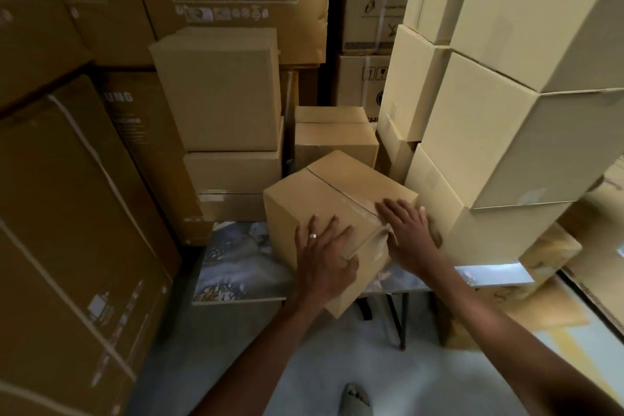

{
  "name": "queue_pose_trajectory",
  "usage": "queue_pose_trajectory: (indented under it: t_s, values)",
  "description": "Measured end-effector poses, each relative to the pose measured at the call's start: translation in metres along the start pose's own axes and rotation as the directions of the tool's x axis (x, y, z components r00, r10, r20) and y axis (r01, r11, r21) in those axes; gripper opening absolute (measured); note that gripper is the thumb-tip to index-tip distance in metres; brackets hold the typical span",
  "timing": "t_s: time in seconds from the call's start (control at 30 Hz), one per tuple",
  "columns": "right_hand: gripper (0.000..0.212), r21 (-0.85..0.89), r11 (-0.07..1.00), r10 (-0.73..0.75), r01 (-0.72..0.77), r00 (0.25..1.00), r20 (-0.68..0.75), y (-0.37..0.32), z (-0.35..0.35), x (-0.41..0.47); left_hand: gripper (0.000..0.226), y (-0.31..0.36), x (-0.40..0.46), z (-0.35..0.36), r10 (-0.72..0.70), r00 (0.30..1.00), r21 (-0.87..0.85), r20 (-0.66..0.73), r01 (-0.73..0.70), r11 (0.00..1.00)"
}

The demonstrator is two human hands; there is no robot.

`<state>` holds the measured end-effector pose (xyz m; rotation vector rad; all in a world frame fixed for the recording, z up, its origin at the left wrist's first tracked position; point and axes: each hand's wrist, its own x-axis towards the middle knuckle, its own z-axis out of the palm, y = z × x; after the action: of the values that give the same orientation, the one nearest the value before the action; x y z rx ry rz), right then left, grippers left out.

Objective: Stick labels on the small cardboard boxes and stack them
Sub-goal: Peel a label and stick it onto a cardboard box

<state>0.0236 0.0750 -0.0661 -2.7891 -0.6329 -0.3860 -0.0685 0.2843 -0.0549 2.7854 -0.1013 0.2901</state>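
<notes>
A small taped cardboard box [324, 199] sits tilted at the front edge of a low table [236, 267], one corner hanging over the edge. My left hand [324, 253], with a ring on one finger, lies flat on the box's near left face with fingers spread. My right hand [408, 233] rests with straight fingers on the box's top right corner, over the clear tape seam. No label is visible on this box. Another small box [334, 135] stands behind it. A stack of small boxes [226, 118] rises at the back left of the table.
Tall stacks of pale boxes [489, 132] stand close on the right. Large brown cartons [74, 213] wall in the left and back. Grey floor lies below the table, with a shoe [354, 398] at the bottom edge. Black table legs [398, 317] show under the tabletop.
</notes>
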Motion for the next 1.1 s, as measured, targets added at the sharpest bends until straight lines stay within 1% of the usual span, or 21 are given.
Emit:
queue_pose_trajectory:
  t_s: [0.07,0.13,0.2,0.3,0.37,0.4,0.47,0.5,0.53,0.6,0.63,0.7,0.8,0.87,0.97,1.03,1.1]
  values:
    - [0.072,0.000,1.000,0.001,-0.001,0.998,-0.069,-0.012,0.003,-0.011,0.066,-0.018,0.001,-0.016,0.078,0.995,0.062,0.059,-0.082,0.995]
    - [0.070,0.016,0.999,-0.048,0.050,0.992,-0.118,-0.019,0.006,-0.021,0.063,-0.039,0.001,-0.031,0.153,0.984,0.098,0.088,-0.161,0.982]
    - [0.070,0.061,0.992,-0.098,0.107,0.985,-0.138,-0.025,0.006,-0.027,0.061,-0.060,0.004,-0.045,0.162,0.979,0.109,0.121,-0.175,0.978]
    - [0.067,0.110,0.979,-0.154,0.172,0.976,-0.152,-0.040,0.000,-0.028,0.064,-0.084,0.011,-0.060,0.121,0.982,0.123,0.142,-0.139,0.983]
    - [0.058,0.148,0.972,-0.169,0.181,0.981,-0.095,-0.051,-0.010,-0.024,0.069,-0.088,0.015,-0.066,0.058,0.992,0.115,0.114,-0.071,0.991]
    - [0.053,0.175,0.968,-0.177,0.182,0.983,-0.043,-0.054,-0.017,-0.021,0.071,-0.086,0.016,-0.068,0.013,0.995,0.104,0.101,-0.024,0.994]
    - [0.042,0.292,0.945,-0.174,0.145,0.982,0.076,-0.052,-0.033,-0.009,0.068,-0.071,0.017,-0.067,-0.049,0.995,0.091,0.087,0.041,0.995]
    - [0.037,0.361,0.929,-0.138,0.084,0.982,0.126,-0.046,-0.040,0.001,0.065,-0.058,0.016,-0.065,-0.032,0.996,0.095,0.084,0.024,0.995]
    - [0.033,0.380,0.924,-0.102,0.041,0.985,0.142,-0.036,-0.046,0.011,0.062,-0.042,0.014,-0.060,0.018,0.996,0.095,0.086,-0.026,0.995]
    - [0.033,0.294,0.956,-0.023,-0.014,0.992,0.122,-0.018,-0.054,0.032,0.064,-0.007,0.012,-0.045,0.127,0.983,0.058,0.135,-0.136,0.989]
    - [0.037,0.262,0.965,-0.005,-0.033,0.990,0.142,-0.012,-0.055,0.041,0.069,0.010,0.011,-0.036,0.148,0.974,0.051,0.172,-0.159,0.986]
    - [0.051,0.220,0.975,-0.039,-0.009,0.976,0.215,-0.008,-0.058,0.051,0.080,0.036,0.013,-0.015,0.116,0.972,0.088,0.204,-0.136,0.987]
    - [0.059,0.194,0.981,-0.072,0.028,0.973,0.221,0.000,-0.057,0.054,0.090,0.059,0.020,0.005,-0.021,0.992,0.103,0.121,0.008,0.995]
    - [0.063,0.164,0.986,-0.061,0.024,0.972,0.226,0.002,-0.053,0.053,0.089,0.064,0.023,0.014,-0.060,0.996,0.123,0.070,0.051,0.991]
    - [0.063,0.148,0.989,-0.038,0.006,0.975,0.219,0.003,-0.052,0.049,0.080,0.058,0.022,0.019,-0.010,1.000,0.148,-0.015,0.013,0.989]
    - [0.065,0.141,0.990,-0.042,0.012,0.976,0.213,0.000,-0.053,0.047,0.085,0.048,0.020,0.012,0.031,0.998,0.138,-0.049,-0.024,0.990]
    - [0.065,0.114,0.993,-0.050,0.026,0.976,0.214,-0.001,-0.055,0.044,0.092,0.039,0.020,0.003,0.035,0.998,0.123,-0.051,-0.028,0.992]
